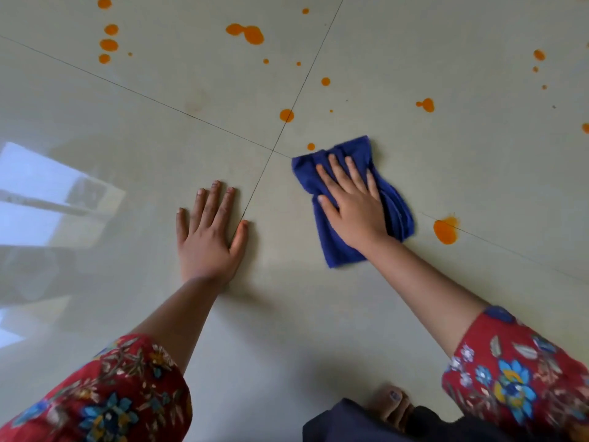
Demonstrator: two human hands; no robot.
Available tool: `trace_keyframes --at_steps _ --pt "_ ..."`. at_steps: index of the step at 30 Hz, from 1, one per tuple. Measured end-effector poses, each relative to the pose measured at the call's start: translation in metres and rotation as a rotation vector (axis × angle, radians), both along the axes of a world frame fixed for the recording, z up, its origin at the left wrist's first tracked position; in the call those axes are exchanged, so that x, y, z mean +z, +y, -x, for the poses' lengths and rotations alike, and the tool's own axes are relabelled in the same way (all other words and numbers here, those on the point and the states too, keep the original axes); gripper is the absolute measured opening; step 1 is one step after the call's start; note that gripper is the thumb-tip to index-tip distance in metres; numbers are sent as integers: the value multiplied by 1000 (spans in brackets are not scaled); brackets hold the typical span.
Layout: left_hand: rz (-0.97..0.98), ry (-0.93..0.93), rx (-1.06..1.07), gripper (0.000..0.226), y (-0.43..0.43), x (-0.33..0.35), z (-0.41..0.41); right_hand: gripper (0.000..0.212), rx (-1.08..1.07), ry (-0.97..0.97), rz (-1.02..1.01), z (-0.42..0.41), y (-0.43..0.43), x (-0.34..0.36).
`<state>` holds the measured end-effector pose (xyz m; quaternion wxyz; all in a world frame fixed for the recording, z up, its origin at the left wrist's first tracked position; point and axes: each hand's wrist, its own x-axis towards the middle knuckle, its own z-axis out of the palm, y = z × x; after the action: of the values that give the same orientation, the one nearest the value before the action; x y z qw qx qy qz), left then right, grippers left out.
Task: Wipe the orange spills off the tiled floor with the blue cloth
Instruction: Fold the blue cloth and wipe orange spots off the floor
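Blue cloth [333, 240] lay bunched on the tiled floor [287, 330], pressed by the right hand [353, 208] with fingers [341, 177] spread flat. The left hand [207, 240] rested flat at 9 o'clock, holding nothing. Dragging the bunched cloth across the orange spill [445, 231] at 3 o'clock risked smearing it.

Head view, steeply downward, close above floor [318, 314].

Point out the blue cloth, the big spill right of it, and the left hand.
cloth [331, 250]: head view, its near corner.
spill [445, 231]: head view, middle of the blot.
left hand [207, 240]: head view, back of the hand, flat on the floor.
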<state>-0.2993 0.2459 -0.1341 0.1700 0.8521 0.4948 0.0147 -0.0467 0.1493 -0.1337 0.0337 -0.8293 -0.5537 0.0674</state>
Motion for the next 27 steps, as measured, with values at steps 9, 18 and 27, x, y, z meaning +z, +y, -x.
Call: trace_keyframes --at_steps 9,18,27 --pt "-7 6 4 61 0 0 0 52 172 26 -61 4 -18 -3" --pt "-2 3 13 60 0 2 -1 53 290 19 -34 9 45 -1" --pt "1 3 11 61 0 1 -1 52 -301 34 -4 -77 107 7"
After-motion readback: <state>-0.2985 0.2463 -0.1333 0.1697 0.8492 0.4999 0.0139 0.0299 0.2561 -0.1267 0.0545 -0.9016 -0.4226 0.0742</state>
